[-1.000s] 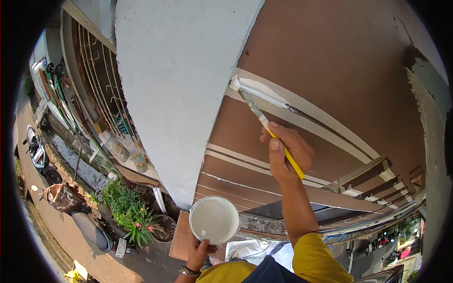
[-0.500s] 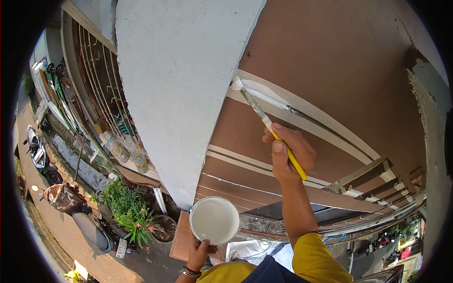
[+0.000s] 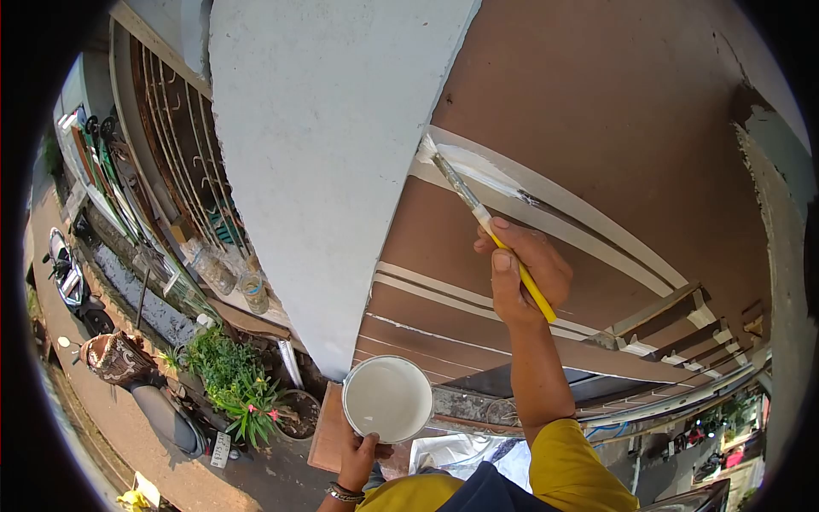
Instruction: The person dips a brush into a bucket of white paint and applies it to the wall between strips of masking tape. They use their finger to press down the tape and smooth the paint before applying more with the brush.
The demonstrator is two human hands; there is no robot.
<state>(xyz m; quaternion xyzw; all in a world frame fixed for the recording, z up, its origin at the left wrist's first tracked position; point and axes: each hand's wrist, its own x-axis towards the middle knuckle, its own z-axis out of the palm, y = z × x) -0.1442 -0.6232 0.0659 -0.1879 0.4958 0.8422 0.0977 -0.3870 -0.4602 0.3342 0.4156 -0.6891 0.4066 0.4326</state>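
My right hand (image 3: 531, 271) is closed round the yellow handle of a paintbrush (image 3: 465, 198). The bristles touch the left end of a pale strip (image 3: 580, 220) on the brown wall (image 3: 546, 85), close to the edge of the light grey wall (image 3: 316, 154). Wet white paint (image 3: 478, 167) lies on the strip to the right of the bristles, ending near a dark groove. Low in view, my left hand (image 3: 363, 452) grips a round white paint bucket (image 3: 388, 399) with pale paint inside. Most of the left fingers are hidden beneath it.
On the left, glass jars (image 3: 252, 292) stand on a ledge beside a metal window grille (image 3: 183, 145). Green plants (image 3: 226, 375) and a parked motorcycle (image 3: 162, 410) are below. A reddish-brown board (image 3: 328, 431) and white sheeting (image 3: 465, 452) lie under the bucket and my body.
The brush tip has shifted very slightly up and right at the strip's left end. My left hand and the bucket stay almost where they were.
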